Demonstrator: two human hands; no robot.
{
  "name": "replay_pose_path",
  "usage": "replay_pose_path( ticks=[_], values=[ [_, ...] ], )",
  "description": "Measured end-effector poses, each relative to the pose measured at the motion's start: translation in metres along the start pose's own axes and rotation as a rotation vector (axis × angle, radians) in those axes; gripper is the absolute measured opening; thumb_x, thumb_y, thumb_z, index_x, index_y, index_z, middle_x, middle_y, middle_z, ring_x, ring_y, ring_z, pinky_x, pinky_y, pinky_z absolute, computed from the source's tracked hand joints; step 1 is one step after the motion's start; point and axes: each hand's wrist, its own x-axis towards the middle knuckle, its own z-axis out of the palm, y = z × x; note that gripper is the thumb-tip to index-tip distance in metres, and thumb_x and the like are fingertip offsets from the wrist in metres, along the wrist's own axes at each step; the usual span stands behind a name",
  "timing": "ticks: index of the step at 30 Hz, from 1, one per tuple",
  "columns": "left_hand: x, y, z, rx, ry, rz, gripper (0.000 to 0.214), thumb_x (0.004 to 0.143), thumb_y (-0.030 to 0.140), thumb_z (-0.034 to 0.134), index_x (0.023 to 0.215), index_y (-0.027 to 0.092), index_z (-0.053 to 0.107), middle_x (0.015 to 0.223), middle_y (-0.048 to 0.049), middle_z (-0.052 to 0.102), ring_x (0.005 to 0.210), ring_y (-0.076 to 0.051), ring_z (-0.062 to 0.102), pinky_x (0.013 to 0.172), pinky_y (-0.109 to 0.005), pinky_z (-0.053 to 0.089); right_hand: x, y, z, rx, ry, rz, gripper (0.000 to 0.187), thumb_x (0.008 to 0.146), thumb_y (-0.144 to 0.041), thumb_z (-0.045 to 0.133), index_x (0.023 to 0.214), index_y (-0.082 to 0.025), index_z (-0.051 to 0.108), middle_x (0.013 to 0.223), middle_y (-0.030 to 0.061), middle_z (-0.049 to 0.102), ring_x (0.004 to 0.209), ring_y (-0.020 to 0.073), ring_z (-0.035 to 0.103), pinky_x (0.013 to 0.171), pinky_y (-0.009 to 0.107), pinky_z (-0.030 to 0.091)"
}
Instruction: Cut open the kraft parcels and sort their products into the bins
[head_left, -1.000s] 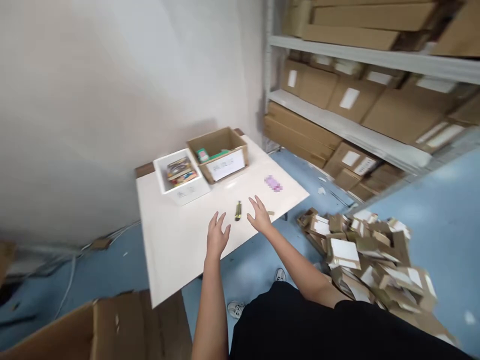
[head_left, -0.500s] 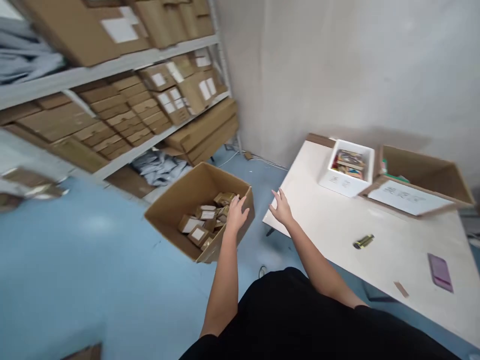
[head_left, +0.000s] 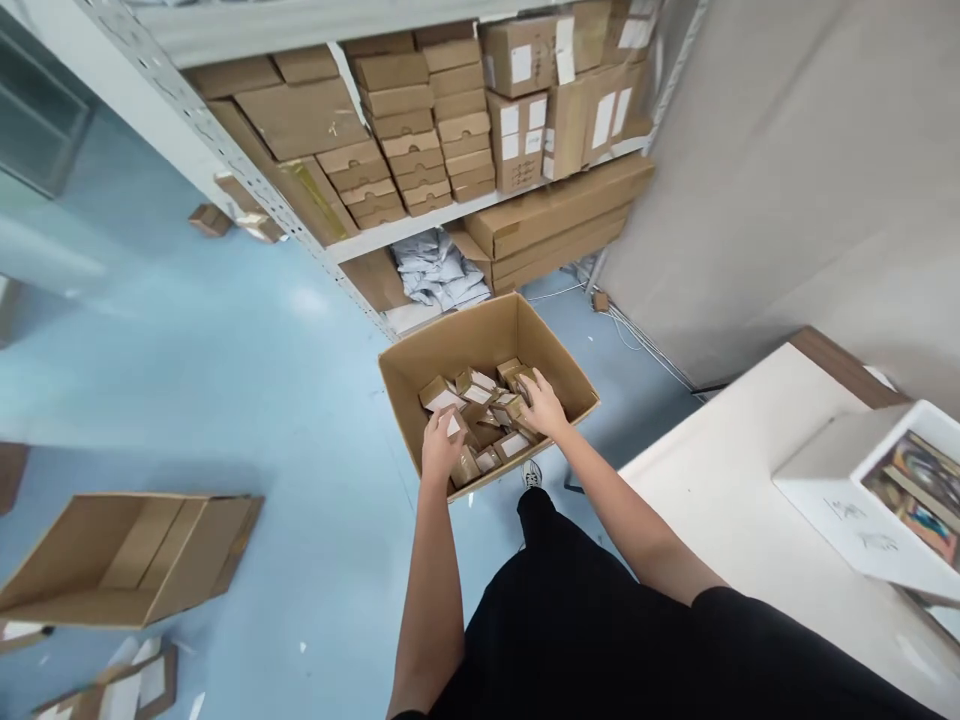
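A large open cardboard box [head_left: 401, 405] stands on the floor in front of me, with several small cardboard boxes inside, many bearing white labels. Both my hands reach down into it. At its near left side, my left hand [head_left: 441, 447] has its fingers and thumb around a small cardboard box [head_left: 453, 426] with a white label. My right hand [head_left: 545, 408] is on the right side of the pile, fingers and thumb bent over the end of another small cardboard box [head_left: 519, 381]. Part of that one is hidden under the fingers.
Beyond the box, a metal shelf [head_left: 375, 240] carries stacked cartons [head_left: 405, 130], with grey bags [head_left: 439, 270] at the bottom. A white table [head_left: 705, 480] with a white box [head_left: 832, 490] stands at right. An open carton [head_left: 180, 565] lies on the floor at left.
My view has swung left toward the shelf and the large box. Both hands, open and above or beside the box before, are now down inside it on small boxes.
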Motion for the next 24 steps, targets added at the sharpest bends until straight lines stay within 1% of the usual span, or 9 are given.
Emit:
replay_pose_path(
  ticks=[3, 7, 10, 13, 15, 17, 21, 24],
  values=[
    [0.027, -0.011, 0.022, 0.003, -0.074, -0.074, 0.055, 0.091, 0.026, 0.066, 0.147, 0.025, 0.061, 0.164, -0.0123, 0.048, 0.152, -0.031, 0.045, 0.125, -0.050, 0.041, 0.045, 0.019, 0.022, -0.002, -0.097, 0.044, 0.072, 0.092, -0.022, 0.061, 0.162, -0.019, 0.044, 0.174, 0.0161, 0.026, 0.157, 0.0321, 0.032, 0.126, 0.049, 0.035],
    [0.068, -0.022, 0.061, 0.028, -0.223, -0.167, 0.058, 0.090, 0.024, 0.068, 0.148, 0.021, 0.059, 0.166, -0.0170, 0.045, 0.154, -0.032, 0.043, 0.124, -0.048, 0.040, 0.097, 0.044, 0.056, -0.010, -0.218, 0.091, 0.071, 0.093, -0.022, 0.061, 0.161, -0.017, 0.043, 0.172, 0.0178, 0.028, 0.157, 0.0317, 0.033, 0.124, 0.049, 0.037],
    [0.097, -0.031, 0.094, 0.022, -0.322, -0.193, 0.061, 0.090, 0.023, 0.070, 0.149, 0.018, 0.058, 0.166, -0.0199, 0.043, 0.155, -0.032, 0.041, 0.126, -0.048, 0.037, 0.126, 0.060, 0.083, -0.028, -0.298, 0.121, 0.070, 0.094, -0.020, 0.060, 0.161, -0.019, 0.043, 0.172, 0.0166, 0.030, 0.157, 0.0304, 0.034, 0.123, 0.048, 0.038],
    [0.119, -0.047, 0.126, 0.003, -0.395, -0.224, 0.062, 0.088, 0.022, 0.073, 0.148, 0.018, 0.058, 0.168, -0.0204, 0.041, 0.155, -0.033, 0.042, 0.126, -0.048, 0.037, 0.145, 0.074, 0.111, -0.066, -0.384, 0.168, 0.071, 0.093, -0.018, 0.062, 0.161, -0.020, 0.044, 0.170, 0.0158, 0.034, 0.155, 0.0311, 0.037, 0.122, 0.047, 0.040],
    [0.129, -0.064, 0.144, 0.003, -0.416, -0.263, 0.063, 0.087, 0.021, 0.074, 0.148, 0.018, 0.058, 0.169, -0.0207, 0.039, 0.155, -0.034, 0.042, 0.126, -0.049, 0.038, 0.155, 0.082, 0.133, -0.096, -0.441, 0.178, 0.073, 0.091, -0.017, 0.064, 0.161, -0.020, 0.044, 0.169, 0.0162, 0.036, 0.153, 0.0321, 0.040, 0.121, 0.047, 0.040],
    [0.137, -0.087, 0.158, 0.008, -0.413, -0.308, 0.064, 0.086, 0.021, 0.074, 0.148, 0.017, 0.058, 0.169, -0.0217, 0.038, 0.155, -0.034, 0.042, 0.126, -0.049, 0.037, 0.163, 0.090, 0.156, -0.128, -0.490, 0.165, 0.074, 0.090, -0.016, 0.065, 0.161, -0.020, 0.045, 0.170, 0.0167, 0.035, 0.152, 0.0322, 0.041, 0.122, 0.046, 0.039],
    [0.147, -0.142, 0.178, 0.014, -0.379, -0.383, 0.069, 0.085, 0.024, 0.075, 0.151, 0.018, 0.055, 0.169, -0.0230, 0.038, 0.153, -0.037, 0.044, 0.125, -0.053, 0.038, 0.178, 0.103, 0.205, -0.171, -0.564, 0.142, 0.077, 0.089, -0.016, 0.068, 0.161, -0.021, 0.044, 0.173, 0.0158, 0.030, 0.152, 0.0315, 0.042, 0.121, 0.046, 0.038],
    [0.154, -0.173, 0.196, 0.009, -0.383, -0.408, 0.070, 0.087, 0.025, 0.074, 0.153, 0.019, 0.053, 0.168, -0.0219, 0.039, 0.153, -0.037, 0.044, 0.123, -0.054, 0.040, 0.184, 0.117, 0.230, -0.192, -0.579, 0.164, 0.077, 0.090, -0.017, 0.067, 0.163, -0.020, 0.042, 0.173, 0.0167, 0.029, 0.151, 0.0328, 0.042, 0.121, 0.047, 0.038]
  ],
)
